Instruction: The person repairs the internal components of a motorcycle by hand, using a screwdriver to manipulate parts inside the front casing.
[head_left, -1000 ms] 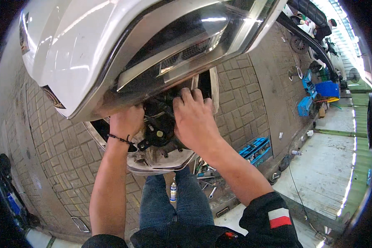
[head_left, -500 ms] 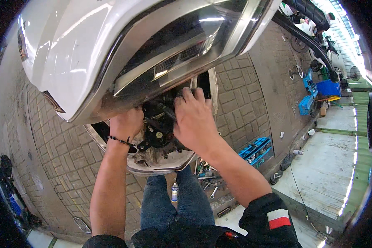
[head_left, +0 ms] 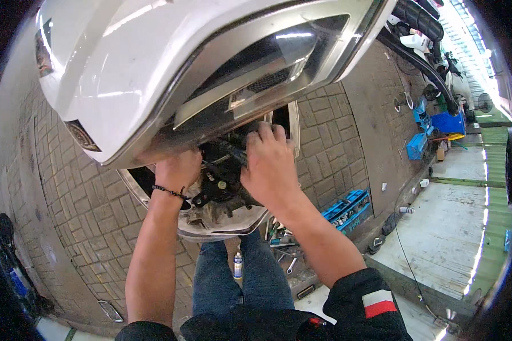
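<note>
Both my arms reach into the opening below the white front fairing of a scooter-like vehicle with a dark glossy screen. My left hand, with a black beaded bracelet at the wrist, is under the fairing's lower edge; its fingers are hidden. Bent fingers of my right hand curl over dark parts at the opening's right side; whatever they grip is covered. Between the hands lie dark hoses and a black mechanism with a round bolt head. Below it is a dirty pale panel.
A blue tool tray stands on the brick paving to the right, with wrenches and other tools nearby. A spray can is between my legs. Blue boxes and a spray can are farther right.
The view has shifted slightly, so the fairing sits a little lower and farther right. Both hands stay in nearly the same places on the vehicle.
</note>
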The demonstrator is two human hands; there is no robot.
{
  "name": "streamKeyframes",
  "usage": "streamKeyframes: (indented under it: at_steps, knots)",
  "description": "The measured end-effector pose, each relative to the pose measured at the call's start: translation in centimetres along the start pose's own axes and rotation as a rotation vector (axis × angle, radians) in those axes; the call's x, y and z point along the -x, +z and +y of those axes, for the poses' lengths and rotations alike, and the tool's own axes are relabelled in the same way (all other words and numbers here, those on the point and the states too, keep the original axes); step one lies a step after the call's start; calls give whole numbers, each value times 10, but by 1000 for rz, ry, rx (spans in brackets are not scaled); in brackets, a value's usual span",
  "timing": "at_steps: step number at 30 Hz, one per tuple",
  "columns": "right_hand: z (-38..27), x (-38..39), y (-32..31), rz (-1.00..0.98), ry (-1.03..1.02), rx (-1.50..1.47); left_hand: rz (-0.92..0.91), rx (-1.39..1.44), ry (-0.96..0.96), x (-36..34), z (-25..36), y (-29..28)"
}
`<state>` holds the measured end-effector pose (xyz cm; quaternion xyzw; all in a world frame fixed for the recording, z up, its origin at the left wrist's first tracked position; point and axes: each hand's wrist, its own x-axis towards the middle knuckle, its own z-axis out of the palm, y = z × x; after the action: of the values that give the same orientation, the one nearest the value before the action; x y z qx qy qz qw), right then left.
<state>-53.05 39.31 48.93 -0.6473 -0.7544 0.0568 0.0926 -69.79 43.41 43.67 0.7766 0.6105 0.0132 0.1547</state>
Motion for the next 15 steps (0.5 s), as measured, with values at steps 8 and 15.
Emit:
streamKeyframes:
  at_steps: [8, 15]
  knots:
    - [11, -9, 0, -97, 73, -124, 305, -6, 132, 0, -9, 23]
    - [18, -1, -8, 46, 84, -331, 423, 176, 111, -3, -4, 25]
